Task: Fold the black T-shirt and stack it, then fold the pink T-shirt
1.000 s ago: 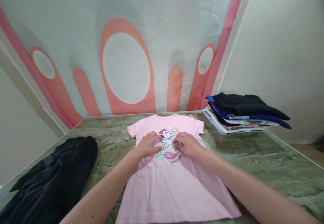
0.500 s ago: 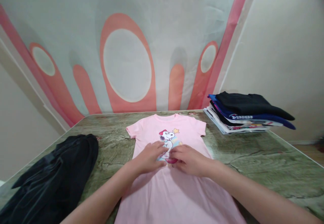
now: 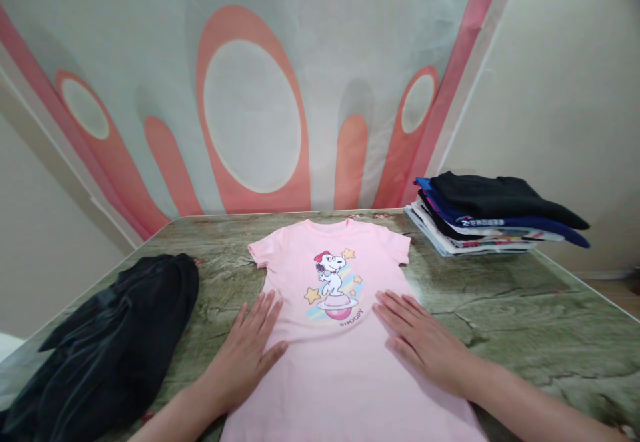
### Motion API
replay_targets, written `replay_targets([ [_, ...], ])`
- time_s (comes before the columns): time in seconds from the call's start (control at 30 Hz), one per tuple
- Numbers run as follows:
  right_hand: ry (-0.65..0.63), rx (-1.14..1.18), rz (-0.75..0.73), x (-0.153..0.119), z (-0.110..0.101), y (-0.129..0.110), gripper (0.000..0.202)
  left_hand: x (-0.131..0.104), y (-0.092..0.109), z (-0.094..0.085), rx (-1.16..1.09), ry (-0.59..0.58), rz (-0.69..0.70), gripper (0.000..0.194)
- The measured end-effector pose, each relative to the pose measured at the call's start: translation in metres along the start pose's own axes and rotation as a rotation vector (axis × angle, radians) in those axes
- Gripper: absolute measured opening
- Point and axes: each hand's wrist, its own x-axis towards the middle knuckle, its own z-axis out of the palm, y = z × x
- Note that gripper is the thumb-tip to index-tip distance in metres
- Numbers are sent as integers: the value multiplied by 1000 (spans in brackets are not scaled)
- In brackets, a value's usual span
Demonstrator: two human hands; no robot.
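Observation:
A pink short-sleeved dress or long T-shirt [image 3: 340, 375] lies spread out face up, its neck at the far side and its lower end cut off by the frame. A Snoopy print with stars and a ringed planet covers its chest. My left hand [image 3: 250, 349] rests flat on the garment's left side, fingers stretched out and holding nothing. On the opposite side, my right hand [image 3: 425, 342] also lies flat on the pink cloth, fingers extended beside the print.
The garment lies on a wood-patterned table [image 3: 225, 249]. A crumpled black garment [image 3: 115, 342] lies at the left. At the back right stands a stack of folded clothes [image 3: 495, 215], black on top. Behind the table hangs a backdrop [image 3: 320, 49] with orange shapes.
My hands have moved apart from the middle of the print to the two sides of the pink garment. The whole print now shows, and the cloth there looks smoother.

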Motion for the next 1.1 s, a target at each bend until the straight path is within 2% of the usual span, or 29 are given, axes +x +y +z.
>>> replay_targets([
  [0.1, 39, -32, 53, -4, -7, 6, 55, -10, -7, -9, -12, 56, -41, 57],
  [0.17, 39, -36, 58, 4, -16, 4, 41, -5, -10, -18, -49, 94, -41, 41],
  [0.23, 56, -26, 48, 20, -25, -1, 30, 10, -13, -29, -98, 141, -29, 35],
  [0.3, 83, -11, 18, 42, -30, -9, 27, 33, -17, -39, -129, 190, -17, 34],
  [0.4, 91, -1, -42, 80, -28, -22, 25, 75, -29, -51, -96, 230, -46, 30],
  [0.5, 47, -31, -88, 113, -17, -40, 22, 111, -52, -59, 10, 226, -288, 27],
  [0.57, 15, -67, -123, 132, -10, -54, 20, 126, -74, -61, 55, 135, -472, 26],
  [0.63, -8, -96, -175, 148, -5, -66, 20, 135, -97, -59, 51, 28, -560, 33],
  [0.7, -11, -119, -215, 163, -1, -73, 21, 139, -117, -55, 25, 6, -587, 38],
  [0.77, -2, -137, -207, 174, 0, -69, 22, 143, -129, -54, 9, 45, -596, 37],
  [0.87, 16, -135, -112, 187, 0, -49, 20, 159, -135, -56, 8, 82, -589, 31],
  [1.0, 73, -90, -10, 192, 3, -22, 27, 199, -126, -57, -11, 91, -555, 25],
  [1.1, 96, -77, -10, 191, 12, -16, 26, 228, -116, -48, -36, 70, -541, 22],
])
